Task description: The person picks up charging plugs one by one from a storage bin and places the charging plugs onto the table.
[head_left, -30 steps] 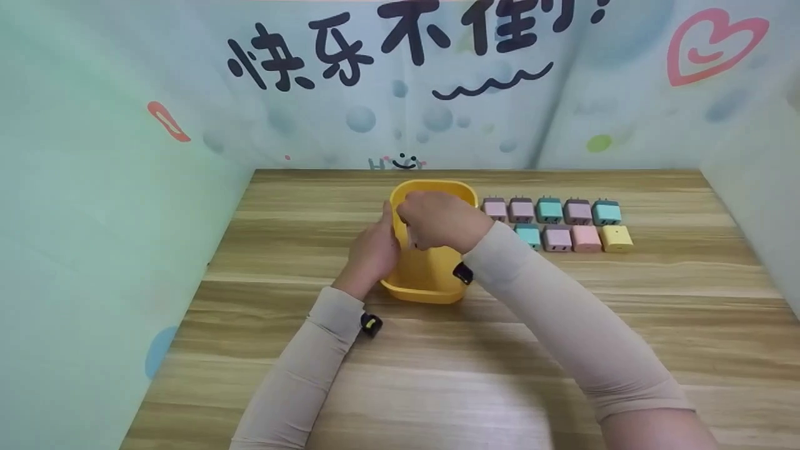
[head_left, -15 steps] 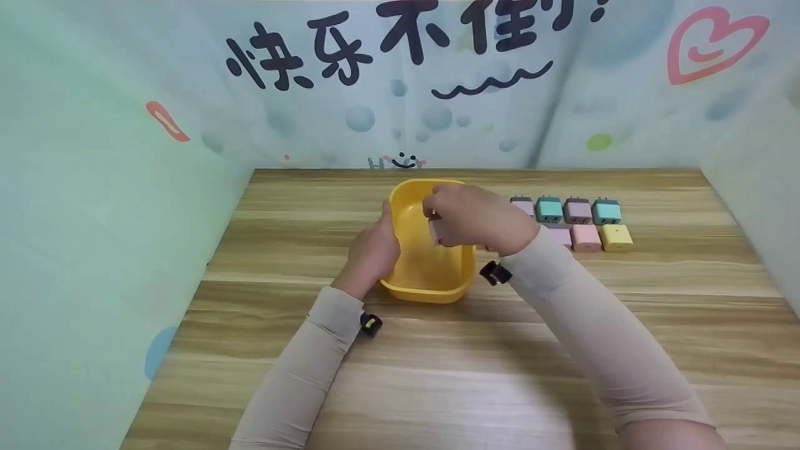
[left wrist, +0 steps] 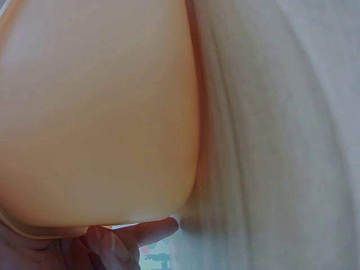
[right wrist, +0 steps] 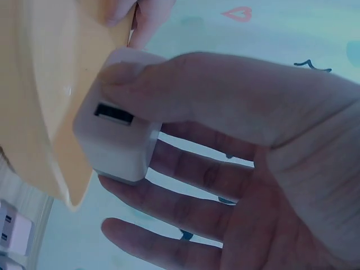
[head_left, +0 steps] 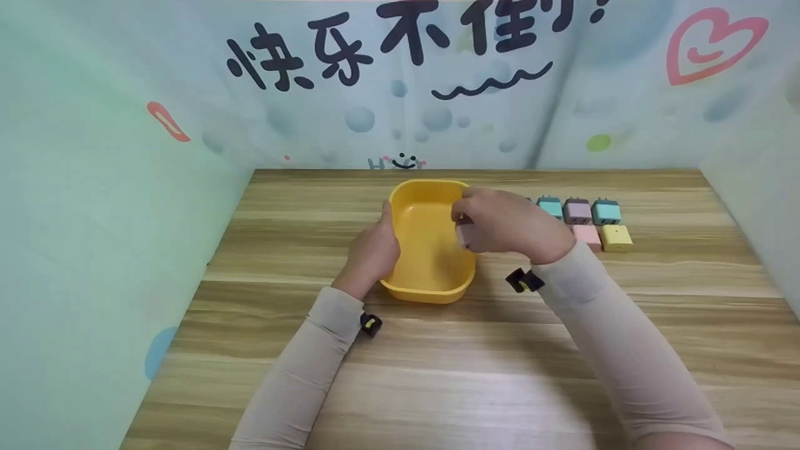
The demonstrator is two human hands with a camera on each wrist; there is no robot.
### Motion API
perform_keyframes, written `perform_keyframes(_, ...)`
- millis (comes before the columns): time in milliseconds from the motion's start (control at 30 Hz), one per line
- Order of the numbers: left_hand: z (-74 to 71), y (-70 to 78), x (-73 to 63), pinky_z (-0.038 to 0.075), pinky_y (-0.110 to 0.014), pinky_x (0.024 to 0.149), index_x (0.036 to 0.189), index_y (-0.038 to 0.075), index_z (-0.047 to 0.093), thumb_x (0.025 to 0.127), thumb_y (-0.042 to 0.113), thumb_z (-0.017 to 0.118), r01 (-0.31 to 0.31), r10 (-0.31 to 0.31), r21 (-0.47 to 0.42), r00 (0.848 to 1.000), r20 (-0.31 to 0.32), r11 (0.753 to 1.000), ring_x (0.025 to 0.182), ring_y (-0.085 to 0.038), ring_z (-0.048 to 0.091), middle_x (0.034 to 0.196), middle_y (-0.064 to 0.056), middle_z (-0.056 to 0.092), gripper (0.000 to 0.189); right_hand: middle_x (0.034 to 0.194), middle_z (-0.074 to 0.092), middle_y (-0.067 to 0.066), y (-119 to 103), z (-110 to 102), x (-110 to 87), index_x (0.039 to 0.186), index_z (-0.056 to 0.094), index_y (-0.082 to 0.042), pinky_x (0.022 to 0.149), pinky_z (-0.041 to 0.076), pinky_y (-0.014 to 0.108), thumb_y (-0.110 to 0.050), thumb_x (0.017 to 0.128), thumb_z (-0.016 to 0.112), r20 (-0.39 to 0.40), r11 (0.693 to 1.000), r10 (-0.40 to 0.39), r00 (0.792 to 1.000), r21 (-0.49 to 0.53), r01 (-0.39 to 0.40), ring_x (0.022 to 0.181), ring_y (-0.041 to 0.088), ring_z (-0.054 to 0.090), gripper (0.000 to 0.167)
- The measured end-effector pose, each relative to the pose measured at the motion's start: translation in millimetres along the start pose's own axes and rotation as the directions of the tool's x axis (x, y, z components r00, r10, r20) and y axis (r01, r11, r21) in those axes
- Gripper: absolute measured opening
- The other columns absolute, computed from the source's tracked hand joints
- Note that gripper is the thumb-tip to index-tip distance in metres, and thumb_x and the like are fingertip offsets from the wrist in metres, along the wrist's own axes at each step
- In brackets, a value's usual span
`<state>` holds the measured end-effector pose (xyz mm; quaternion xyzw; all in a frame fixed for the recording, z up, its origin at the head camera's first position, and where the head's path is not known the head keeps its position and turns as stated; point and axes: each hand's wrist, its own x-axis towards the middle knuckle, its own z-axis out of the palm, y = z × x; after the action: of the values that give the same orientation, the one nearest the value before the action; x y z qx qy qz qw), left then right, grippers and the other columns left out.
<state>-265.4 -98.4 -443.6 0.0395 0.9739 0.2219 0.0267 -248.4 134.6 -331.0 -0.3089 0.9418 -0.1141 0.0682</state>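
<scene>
A yellow plastic basin (head_left: 428, 295) stands at mid-table. My left hand (head_left: 373, 251) grips its left side, thumb along the rim. In the left wrist view the basin's wall (left wrist: 101, 124) fills much of the picture, with curled fingers (left wrist: 154, 230) at its edge. Over the basin's right rim, my right hand (head_left: 509, 222) pinches a pale pink USB charger (right wrist: 115, 138) between thumb and fingers, a port facing the camera. Only a pale edge of that charger shows in the head view. The basin's visible floor holds nothing.
Right of the basin are two rows of charger plugs, partly hidden by my right hand. They include a teal one (head_left: 606, 212), a lilac one (head_left: 577, 212), a pink one (head_left: 586, 237) and a yellow one (head_left: 617, 239). A printed cloth backdrop (head_left: 312, 137) rises behind the table.
My right hand has moved right, from over the basin's left half to its right rim, holding the charger throughout. It now covers more of the rows. My left hand and the basin have stayed put.
</scene>
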Motion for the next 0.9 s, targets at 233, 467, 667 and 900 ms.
perform_keyframes(233, -1.0, 1.8, 0.5, 0.052, -0.034, 0.066, 0.172, 0.009, 0.008, 0.111, 0.008, 0.042, 0.044, -0.043, -0.034, 0.998, 0.035, 0.998, 0.065, -0.024, 0.057, 0.081, -0.011, 0.060, 0.070, 0.100, 0.061, 0.009, 19.3, 1.6, -13.1, 0.102, 0.074, -0.005, 0.076, 0.049, 0.040, -0.007, 0.087, 0.063, -0.022, 1.000, 0.004, 1.000, 0.024, -0.004, 0.083, 0.028, 0.058, 0.019)
perform_keyframes(467, -1.3, 1.2, 0.1, 0.051, -0.035, 0.068, 0.173, 0.011, 0.006, 0.112, 0.009, 0.041, 0.055, -0.054, -0.021, 0.997, 0.048, 0.998, 0.066, -0.024, 0.055, 0.082, -0.010, 0.059, 0.070, 0.099, 0.062, 0.008, 30.1, 4.7, -22.2, 0.101, 0.074, -0.007, 0.079, 0.051, 0.042, -0.003, 0.083, 0.066, -0.029, 1.000, 0.002, 1.000, 0.010, -0.002, 0.086, 0.028, 0.057, 0.020)
perform_keyframes(667, -0.8, 0.0, -0.5, 0.051, -0.036, 0.068, 0.172, 0.008, 0.008, 0.112, 0.010, 0.041, 0.034, -0.034, -0.018, 0.999, 0.031, 0.999, 0.068, -0.025, 0.056, 0.082, -0.011, 0.059, 0.068, 0.095, 0.058, 0.007, 34.5, 11.0, -25.0, 0.092, 0.069, -0.011, 0.076, 0.047, 0.040, -0.002, 0.083, 0.065, 0.014, 0.999, 0.037, 0.999, 0.030, -0.038, 0.084, 0.026, 0.055, 0.013)
perform_keyframes(900, -0.1, -1.1, 0.3, 0.053, -0.039, 0.067, 0.171, 0.005, 0.011, 0.110, 0.006, 0.044, -0.003, 0.003, 0.003, 1.000, 0.011, 1.000, 0.067, -0.026, 0.059, 0.082, -0.012, 0.061, 0.070, 0.097, 0.057, 0.008, 41.7, 20.0, -28.8, 0.099, 0.071, -0.010, 0.076, 0.049, 0.041, -0.005, 0.085, 0.067, 0.040, 0.999, 0.053, 0.998, -0.004, -0.053, 0.084, 0.027, 0.055, 0.015)
